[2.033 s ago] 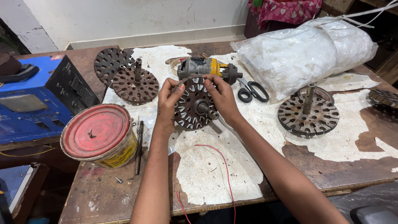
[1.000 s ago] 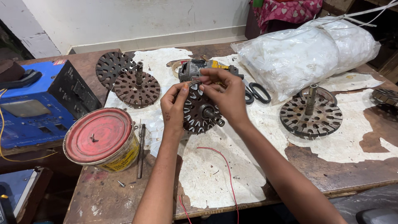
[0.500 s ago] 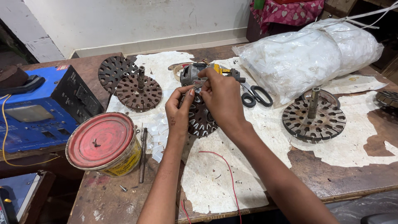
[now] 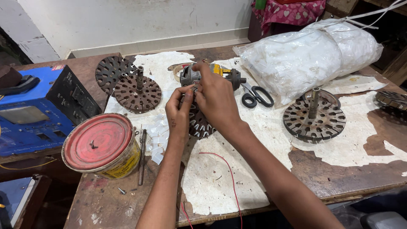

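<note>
Both hands have drawn together over the slotted stator core [image 4: 200, 123], which lies flat on the torn white paper [image 4: 220, 178] in the middle of the counter [image 4: 339, 178]. Two seconds ago they sat apart on either side of its rim; now they meet at its far edge, and the core itself has not shifted from its spot. The left hand [image 4: 180, 108] has its fingers pressed together in a pinch on some small pale piece at the top of the core, too small to identify. The right hand [image 4: 216, 99] arches over it with its fingertips bunched at the same point, covering much of the core, so whether they grip the same piece cannot be told. The move from holding the rim to working at a single spot reads as fine work on one slot rather than repositioning. A thin red wire [image 4: 227, 169] trails from under the hands toward the near edge. Just behind the hands lies a small motor-like tool with a yellow part [image 4: 229, 74], and black-handled scissors [image 4: 256, 95] beside it. To the left stand a red-lidded tin [image 4: 99, 142] and a rusty core on its shaft [image 4: 137, 91]; to the right sits another core with a shaft [image 4: 313, 118], before a white plastic bag [image 4: 309, 55].
</note>
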`<state>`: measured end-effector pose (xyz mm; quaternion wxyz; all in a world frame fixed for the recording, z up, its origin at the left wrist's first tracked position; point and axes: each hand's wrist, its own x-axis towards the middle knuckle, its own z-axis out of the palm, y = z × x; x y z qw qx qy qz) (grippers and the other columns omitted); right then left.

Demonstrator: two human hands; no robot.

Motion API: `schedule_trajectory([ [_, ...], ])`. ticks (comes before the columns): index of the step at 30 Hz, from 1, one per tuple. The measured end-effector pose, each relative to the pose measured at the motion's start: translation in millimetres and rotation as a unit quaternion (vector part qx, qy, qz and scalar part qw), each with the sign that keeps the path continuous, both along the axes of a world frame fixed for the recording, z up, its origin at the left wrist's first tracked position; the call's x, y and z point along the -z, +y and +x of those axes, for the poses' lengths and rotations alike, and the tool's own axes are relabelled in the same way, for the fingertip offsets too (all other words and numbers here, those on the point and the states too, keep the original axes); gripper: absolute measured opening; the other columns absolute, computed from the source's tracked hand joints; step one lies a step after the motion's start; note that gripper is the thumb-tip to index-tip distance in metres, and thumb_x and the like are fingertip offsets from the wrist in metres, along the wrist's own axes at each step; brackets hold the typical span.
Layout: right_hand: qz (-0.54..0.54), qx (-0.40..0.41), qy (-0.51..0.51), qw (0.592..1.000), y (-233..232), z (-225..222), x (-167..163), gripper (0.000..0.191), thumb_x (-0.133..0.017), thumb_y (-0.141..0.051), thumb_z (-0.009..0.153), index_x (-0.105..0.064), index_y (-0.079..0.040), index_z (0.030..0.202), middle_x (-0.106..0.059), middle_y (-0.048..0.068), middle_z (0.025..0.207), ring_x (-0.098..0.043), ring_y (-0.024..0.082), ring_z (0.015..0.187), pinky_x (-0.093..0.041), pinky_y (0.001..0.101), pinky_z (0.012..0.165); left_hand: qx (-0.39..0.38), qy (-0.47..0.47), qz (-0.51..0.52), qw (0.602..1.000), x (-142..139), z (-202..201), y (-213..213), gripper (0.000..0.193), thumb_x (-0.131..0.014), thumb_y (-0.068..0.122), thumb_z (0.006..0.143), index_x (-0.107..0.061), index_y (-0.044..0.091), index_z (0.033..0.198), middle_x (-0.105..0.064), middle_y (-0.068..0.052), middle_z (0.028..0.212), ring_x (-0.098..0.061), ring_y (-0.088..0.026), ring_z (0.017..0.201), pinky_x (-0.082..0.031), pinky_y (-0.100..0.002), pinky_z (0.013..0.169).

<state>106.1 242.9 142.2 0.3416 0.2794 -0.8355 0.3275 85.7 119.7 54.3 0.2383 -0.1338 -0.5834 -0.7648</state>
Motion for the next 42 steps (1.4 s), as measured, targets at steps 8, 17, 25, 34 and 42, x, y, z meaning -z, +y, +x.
schedule_trajectory([
  [8,0.077,-0.043,0.069,0.994,-9.1,-31.1,9.0,0.041,-0.068,0.003,0.079,-0.049,0.003,0.116,-0.065,0.022,0.080,-0.066,0.044,0.084,-0.049,0.0536,0.078,-0.082,-0.040,0.000,0.996,7.1,-6.4,-2.1,0.029,-0.068,0.017,0.098,-0.073,0.001,0.121,-0.074,-0.010,0.107,-0.066,-0.013,0.094,-0.053,-0.027,0.084],
  [17,0.028,-0.027,0.046,0.998,-7.6,-37.6,11.0,0.031,-0.068,-0.003,0.078,-0.056,0.001,0.106,-0.070,0.021,0.083,-0.068,0.042,0.081,-0.051,0.0521,0.072,-0.070,0.048,-0.048,0.995,10.7,-10.2,-6.2,0.039,-0.077,0.004,0.088,-0.067,0.000,0.126,-0.070,-0.009,0.120,-0.067,-0.013,0.106,-0.056,-0.027,0.094],
  [25,0.030,0.111,-0.035,0.993,-6.0,-33.2,13.0,0.040,-0.069,-0.036,0.086,-0.069,0.004,0.080,-0.068,0.025,0.070,-0.071,0.043,0.070,-0.058,0.0505,0.065,-0.114,0.076,-0.173,0.975,8.9,-12.5,-10.0,0.045,-0.082,0.004,0.083,-0.067,0.002,0.126,-0.073,-0.008,0.118,-0.069,-0.014,0.103,-0.056,-0.029,0.093],
  [34,0.083,0.089,-0.021,0.992,1.3,-46.2,14.2,0.037,-0.068,-0.033,0.082,-0.066,0.004,0.080,-0.066,0.027,0.070,-0.068,0.046,0.069,-0.056,0.0531,0.068,-0.138,0.033,-0.278,0.950,-0.3,-24.3,-12.2,0.054,-0.084,0.003,0.072,-0.066,0.006,0.123,-0.073,-0.008,0.111,-0.071,-0.019,0.101,-0.056,-0.032,0.088],
  [42,0.069,-0.072,0.012,0.995,12.1,-45.3,12.1,0.012,-0.066,-0.011,0.089,-0.061,-0.001,0.090,-0.066,0.020,0.076,-0.064,0.043,0.075,-0.050,0.0518,0.067,-0.141,0.019,-0.268,0.953,-3.8,-25.6,-10.4,0.044,-0.088,0.009,0.074,-0.062,0.006,0.109,-0.073,-0.007,0.102,-0.069,-0.016,0.093,-0.055,-0.033,0.082],
])
